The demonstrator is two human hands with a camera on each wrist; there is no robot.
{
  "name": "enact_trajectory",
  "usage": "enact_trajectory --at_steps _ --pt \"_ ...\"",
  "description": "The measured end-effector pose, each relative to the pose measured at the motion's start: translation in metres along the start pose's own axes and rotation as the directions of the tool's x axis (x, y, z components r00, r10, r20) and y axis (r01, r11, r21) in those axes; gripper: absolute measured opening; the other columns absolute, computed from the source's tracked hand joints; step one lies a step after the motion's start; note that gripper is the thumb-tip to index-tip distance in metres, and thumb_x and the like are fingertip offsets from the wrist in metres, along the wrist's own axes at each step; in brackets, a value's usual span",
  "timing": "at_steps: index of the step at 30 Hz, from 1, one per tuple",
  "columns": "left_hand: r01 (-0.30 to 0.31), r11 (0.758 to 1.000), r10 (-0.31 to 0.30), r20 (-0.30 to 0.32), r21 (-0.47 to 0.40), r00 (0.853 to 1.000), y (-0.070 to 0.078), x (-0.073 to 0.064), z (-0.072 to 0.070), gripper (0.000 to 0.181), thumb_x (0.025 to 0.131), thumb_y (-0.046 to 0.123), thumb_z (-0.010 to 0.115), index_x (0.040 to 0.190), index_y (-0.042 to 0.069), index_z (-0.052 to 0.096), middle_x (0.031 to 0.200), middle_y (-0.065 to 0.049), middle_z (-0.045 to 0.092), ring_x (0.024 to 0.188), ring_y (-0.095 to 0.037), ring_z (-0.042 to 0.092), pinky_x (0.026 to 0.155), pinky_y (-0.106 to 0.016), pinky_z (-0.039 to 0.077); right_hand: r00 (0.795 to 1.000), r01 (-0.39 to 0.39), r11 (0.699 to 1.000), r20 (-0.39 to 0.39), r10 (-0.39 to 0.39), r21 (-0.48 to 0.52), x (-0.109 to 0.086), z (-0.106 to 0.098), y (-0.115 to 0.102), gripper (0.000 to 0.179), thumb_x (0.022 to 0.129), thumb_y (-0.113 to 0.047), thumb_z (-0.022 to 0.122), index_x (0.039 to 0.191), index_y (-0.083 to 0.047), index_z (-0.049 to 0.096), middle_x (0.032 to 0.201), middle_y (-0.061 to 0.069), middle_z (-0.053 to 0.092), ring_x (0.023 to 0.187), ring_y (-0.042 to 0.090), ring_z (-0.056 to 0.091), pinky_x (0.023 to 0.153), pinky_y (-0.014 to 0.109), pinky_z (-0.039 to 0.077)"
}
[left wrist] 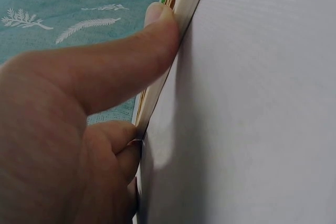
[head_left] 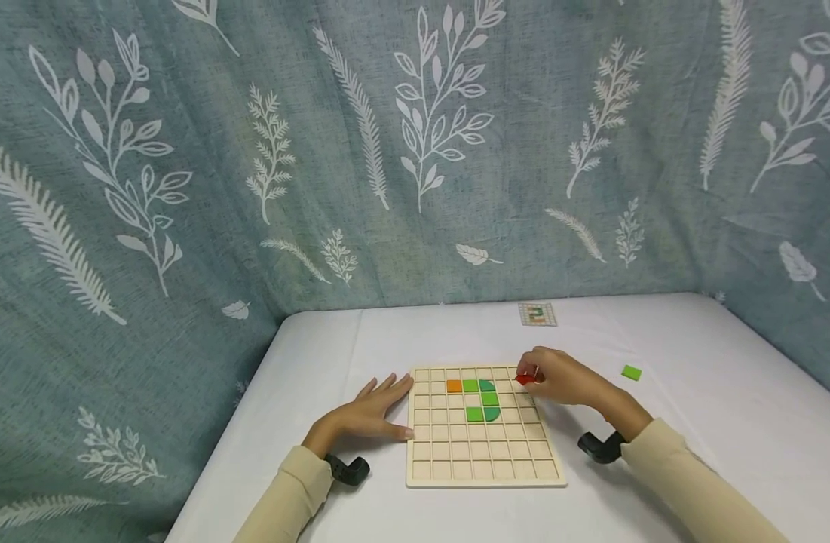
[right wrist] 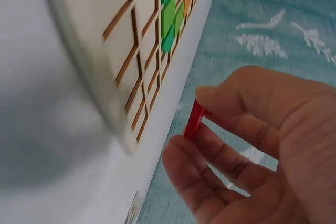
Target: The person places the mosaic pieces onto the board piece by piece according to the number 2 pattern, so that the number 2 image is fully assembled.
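Note:
A wooden grid board lies on the white table. On it sit an orange square tile, light green square tiles and darker green tiles with a rounded corner. The left hand, fingers spread, rests against the board's left edge; in the left wrist view its thumb touches the rim. Over the board's upper right corner, the right hand pinches a red tile between thumb and fingertips. The right wrist view shows this red tile edge-on, apart from the board.
A loose light green tile lies on the table right of the right hand. Behind the board, a small printed card with a coloured grid pattern lies near the far edge. A leaf-patterned curtain stands behind the table.

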State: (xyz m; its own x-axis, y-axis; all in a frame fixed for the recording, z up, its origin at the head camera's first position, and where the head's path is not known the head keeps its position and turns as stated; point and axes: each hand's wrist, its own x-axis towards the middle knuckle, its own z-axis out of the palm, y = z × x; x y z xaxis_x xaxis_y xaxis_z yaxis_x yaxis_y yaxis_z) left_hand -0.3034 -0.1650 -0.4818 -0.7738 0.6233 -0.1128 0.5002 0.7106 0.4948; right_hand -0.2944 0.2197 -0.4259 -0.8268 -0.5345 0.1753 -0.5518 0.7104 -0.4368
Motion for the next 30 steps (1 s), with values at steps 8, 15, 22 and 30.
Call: enact_trajectory --at_steps 8,15,22,30 --pt "0.012 1.000 -0.012 0.004 -0.001 1.000 0.000 -0.001 0.001 0.106 0.084 0.061 0.068 0.162 0.015 0.013 0.169 0.000 0.011 0.158 -0.023 0.003 0.127 -0.050 -0.004 0.996 0.075 0.997 0.046 -0.076 0.021 0.014 0.014 -0.018 0.015 0.085 -0.002 0.073 0.099 -0.007 0.069 0.089 0.001 0.061 0.076 0.009 0.053 0.065 0.021 0.049" --pt "-0.002 1.000 0.002 -0.003 -0.001 1.000 0.001 -0.001 -0.002 0.105 0.085 0.059 0.069 0.162 0.012 0.014 0.169 -0.003 0.012 0.158 -0.027 0.004 0.127 -0.053 -0.003 0.983 0.148 0.985 0.101 -0.156 0.084 0.023 0.022 -0.029 0.013 0.088 -0.003 0.071 0.100 -0.008 0.069 0.095 0.002 0.062 0.082 0.006 0.058 0.073 0.022 0.055" --pt "0.008 1.000 -0.008 -0.007 -0.005 1.000 0.001 -0.001 -0.002 0.105 0.085 0.059 0.069 0.162 0.013 0.014 0.169 -0.003 0.013 0.158 -0.027 0.004 0.127 -0.052 -0.004 0.973 0.163 0.981 0.148 -0.178 0.110 0.030 0.032 -0.042 0.014 0.090 -0.005 0.070 0.103 -0.010 0.069 0.098 0.000 0.062 0.083 0.008 0.057 0.074 0.023 0.053" --pt "0.034 0.999 -0.034 -0.011 -0.014 0.999 0.002 -0.001 0.000 0.107 0.082 0.063 0.069 0.162 0.015 0.015 0.169 0.001 0.014 0.158 -0.023 0.004 0.127 -0.049 -0.004 0.957 0.202 0.974 0.191 -0.219 0.102 0.037 0.041 -0.055 0.016 0.091 -0.006 0.070 0.106 -0.010 0.070 0.101 -0.001 0.063 0.087 0.008 0.060 0.077 0.024 0.056"
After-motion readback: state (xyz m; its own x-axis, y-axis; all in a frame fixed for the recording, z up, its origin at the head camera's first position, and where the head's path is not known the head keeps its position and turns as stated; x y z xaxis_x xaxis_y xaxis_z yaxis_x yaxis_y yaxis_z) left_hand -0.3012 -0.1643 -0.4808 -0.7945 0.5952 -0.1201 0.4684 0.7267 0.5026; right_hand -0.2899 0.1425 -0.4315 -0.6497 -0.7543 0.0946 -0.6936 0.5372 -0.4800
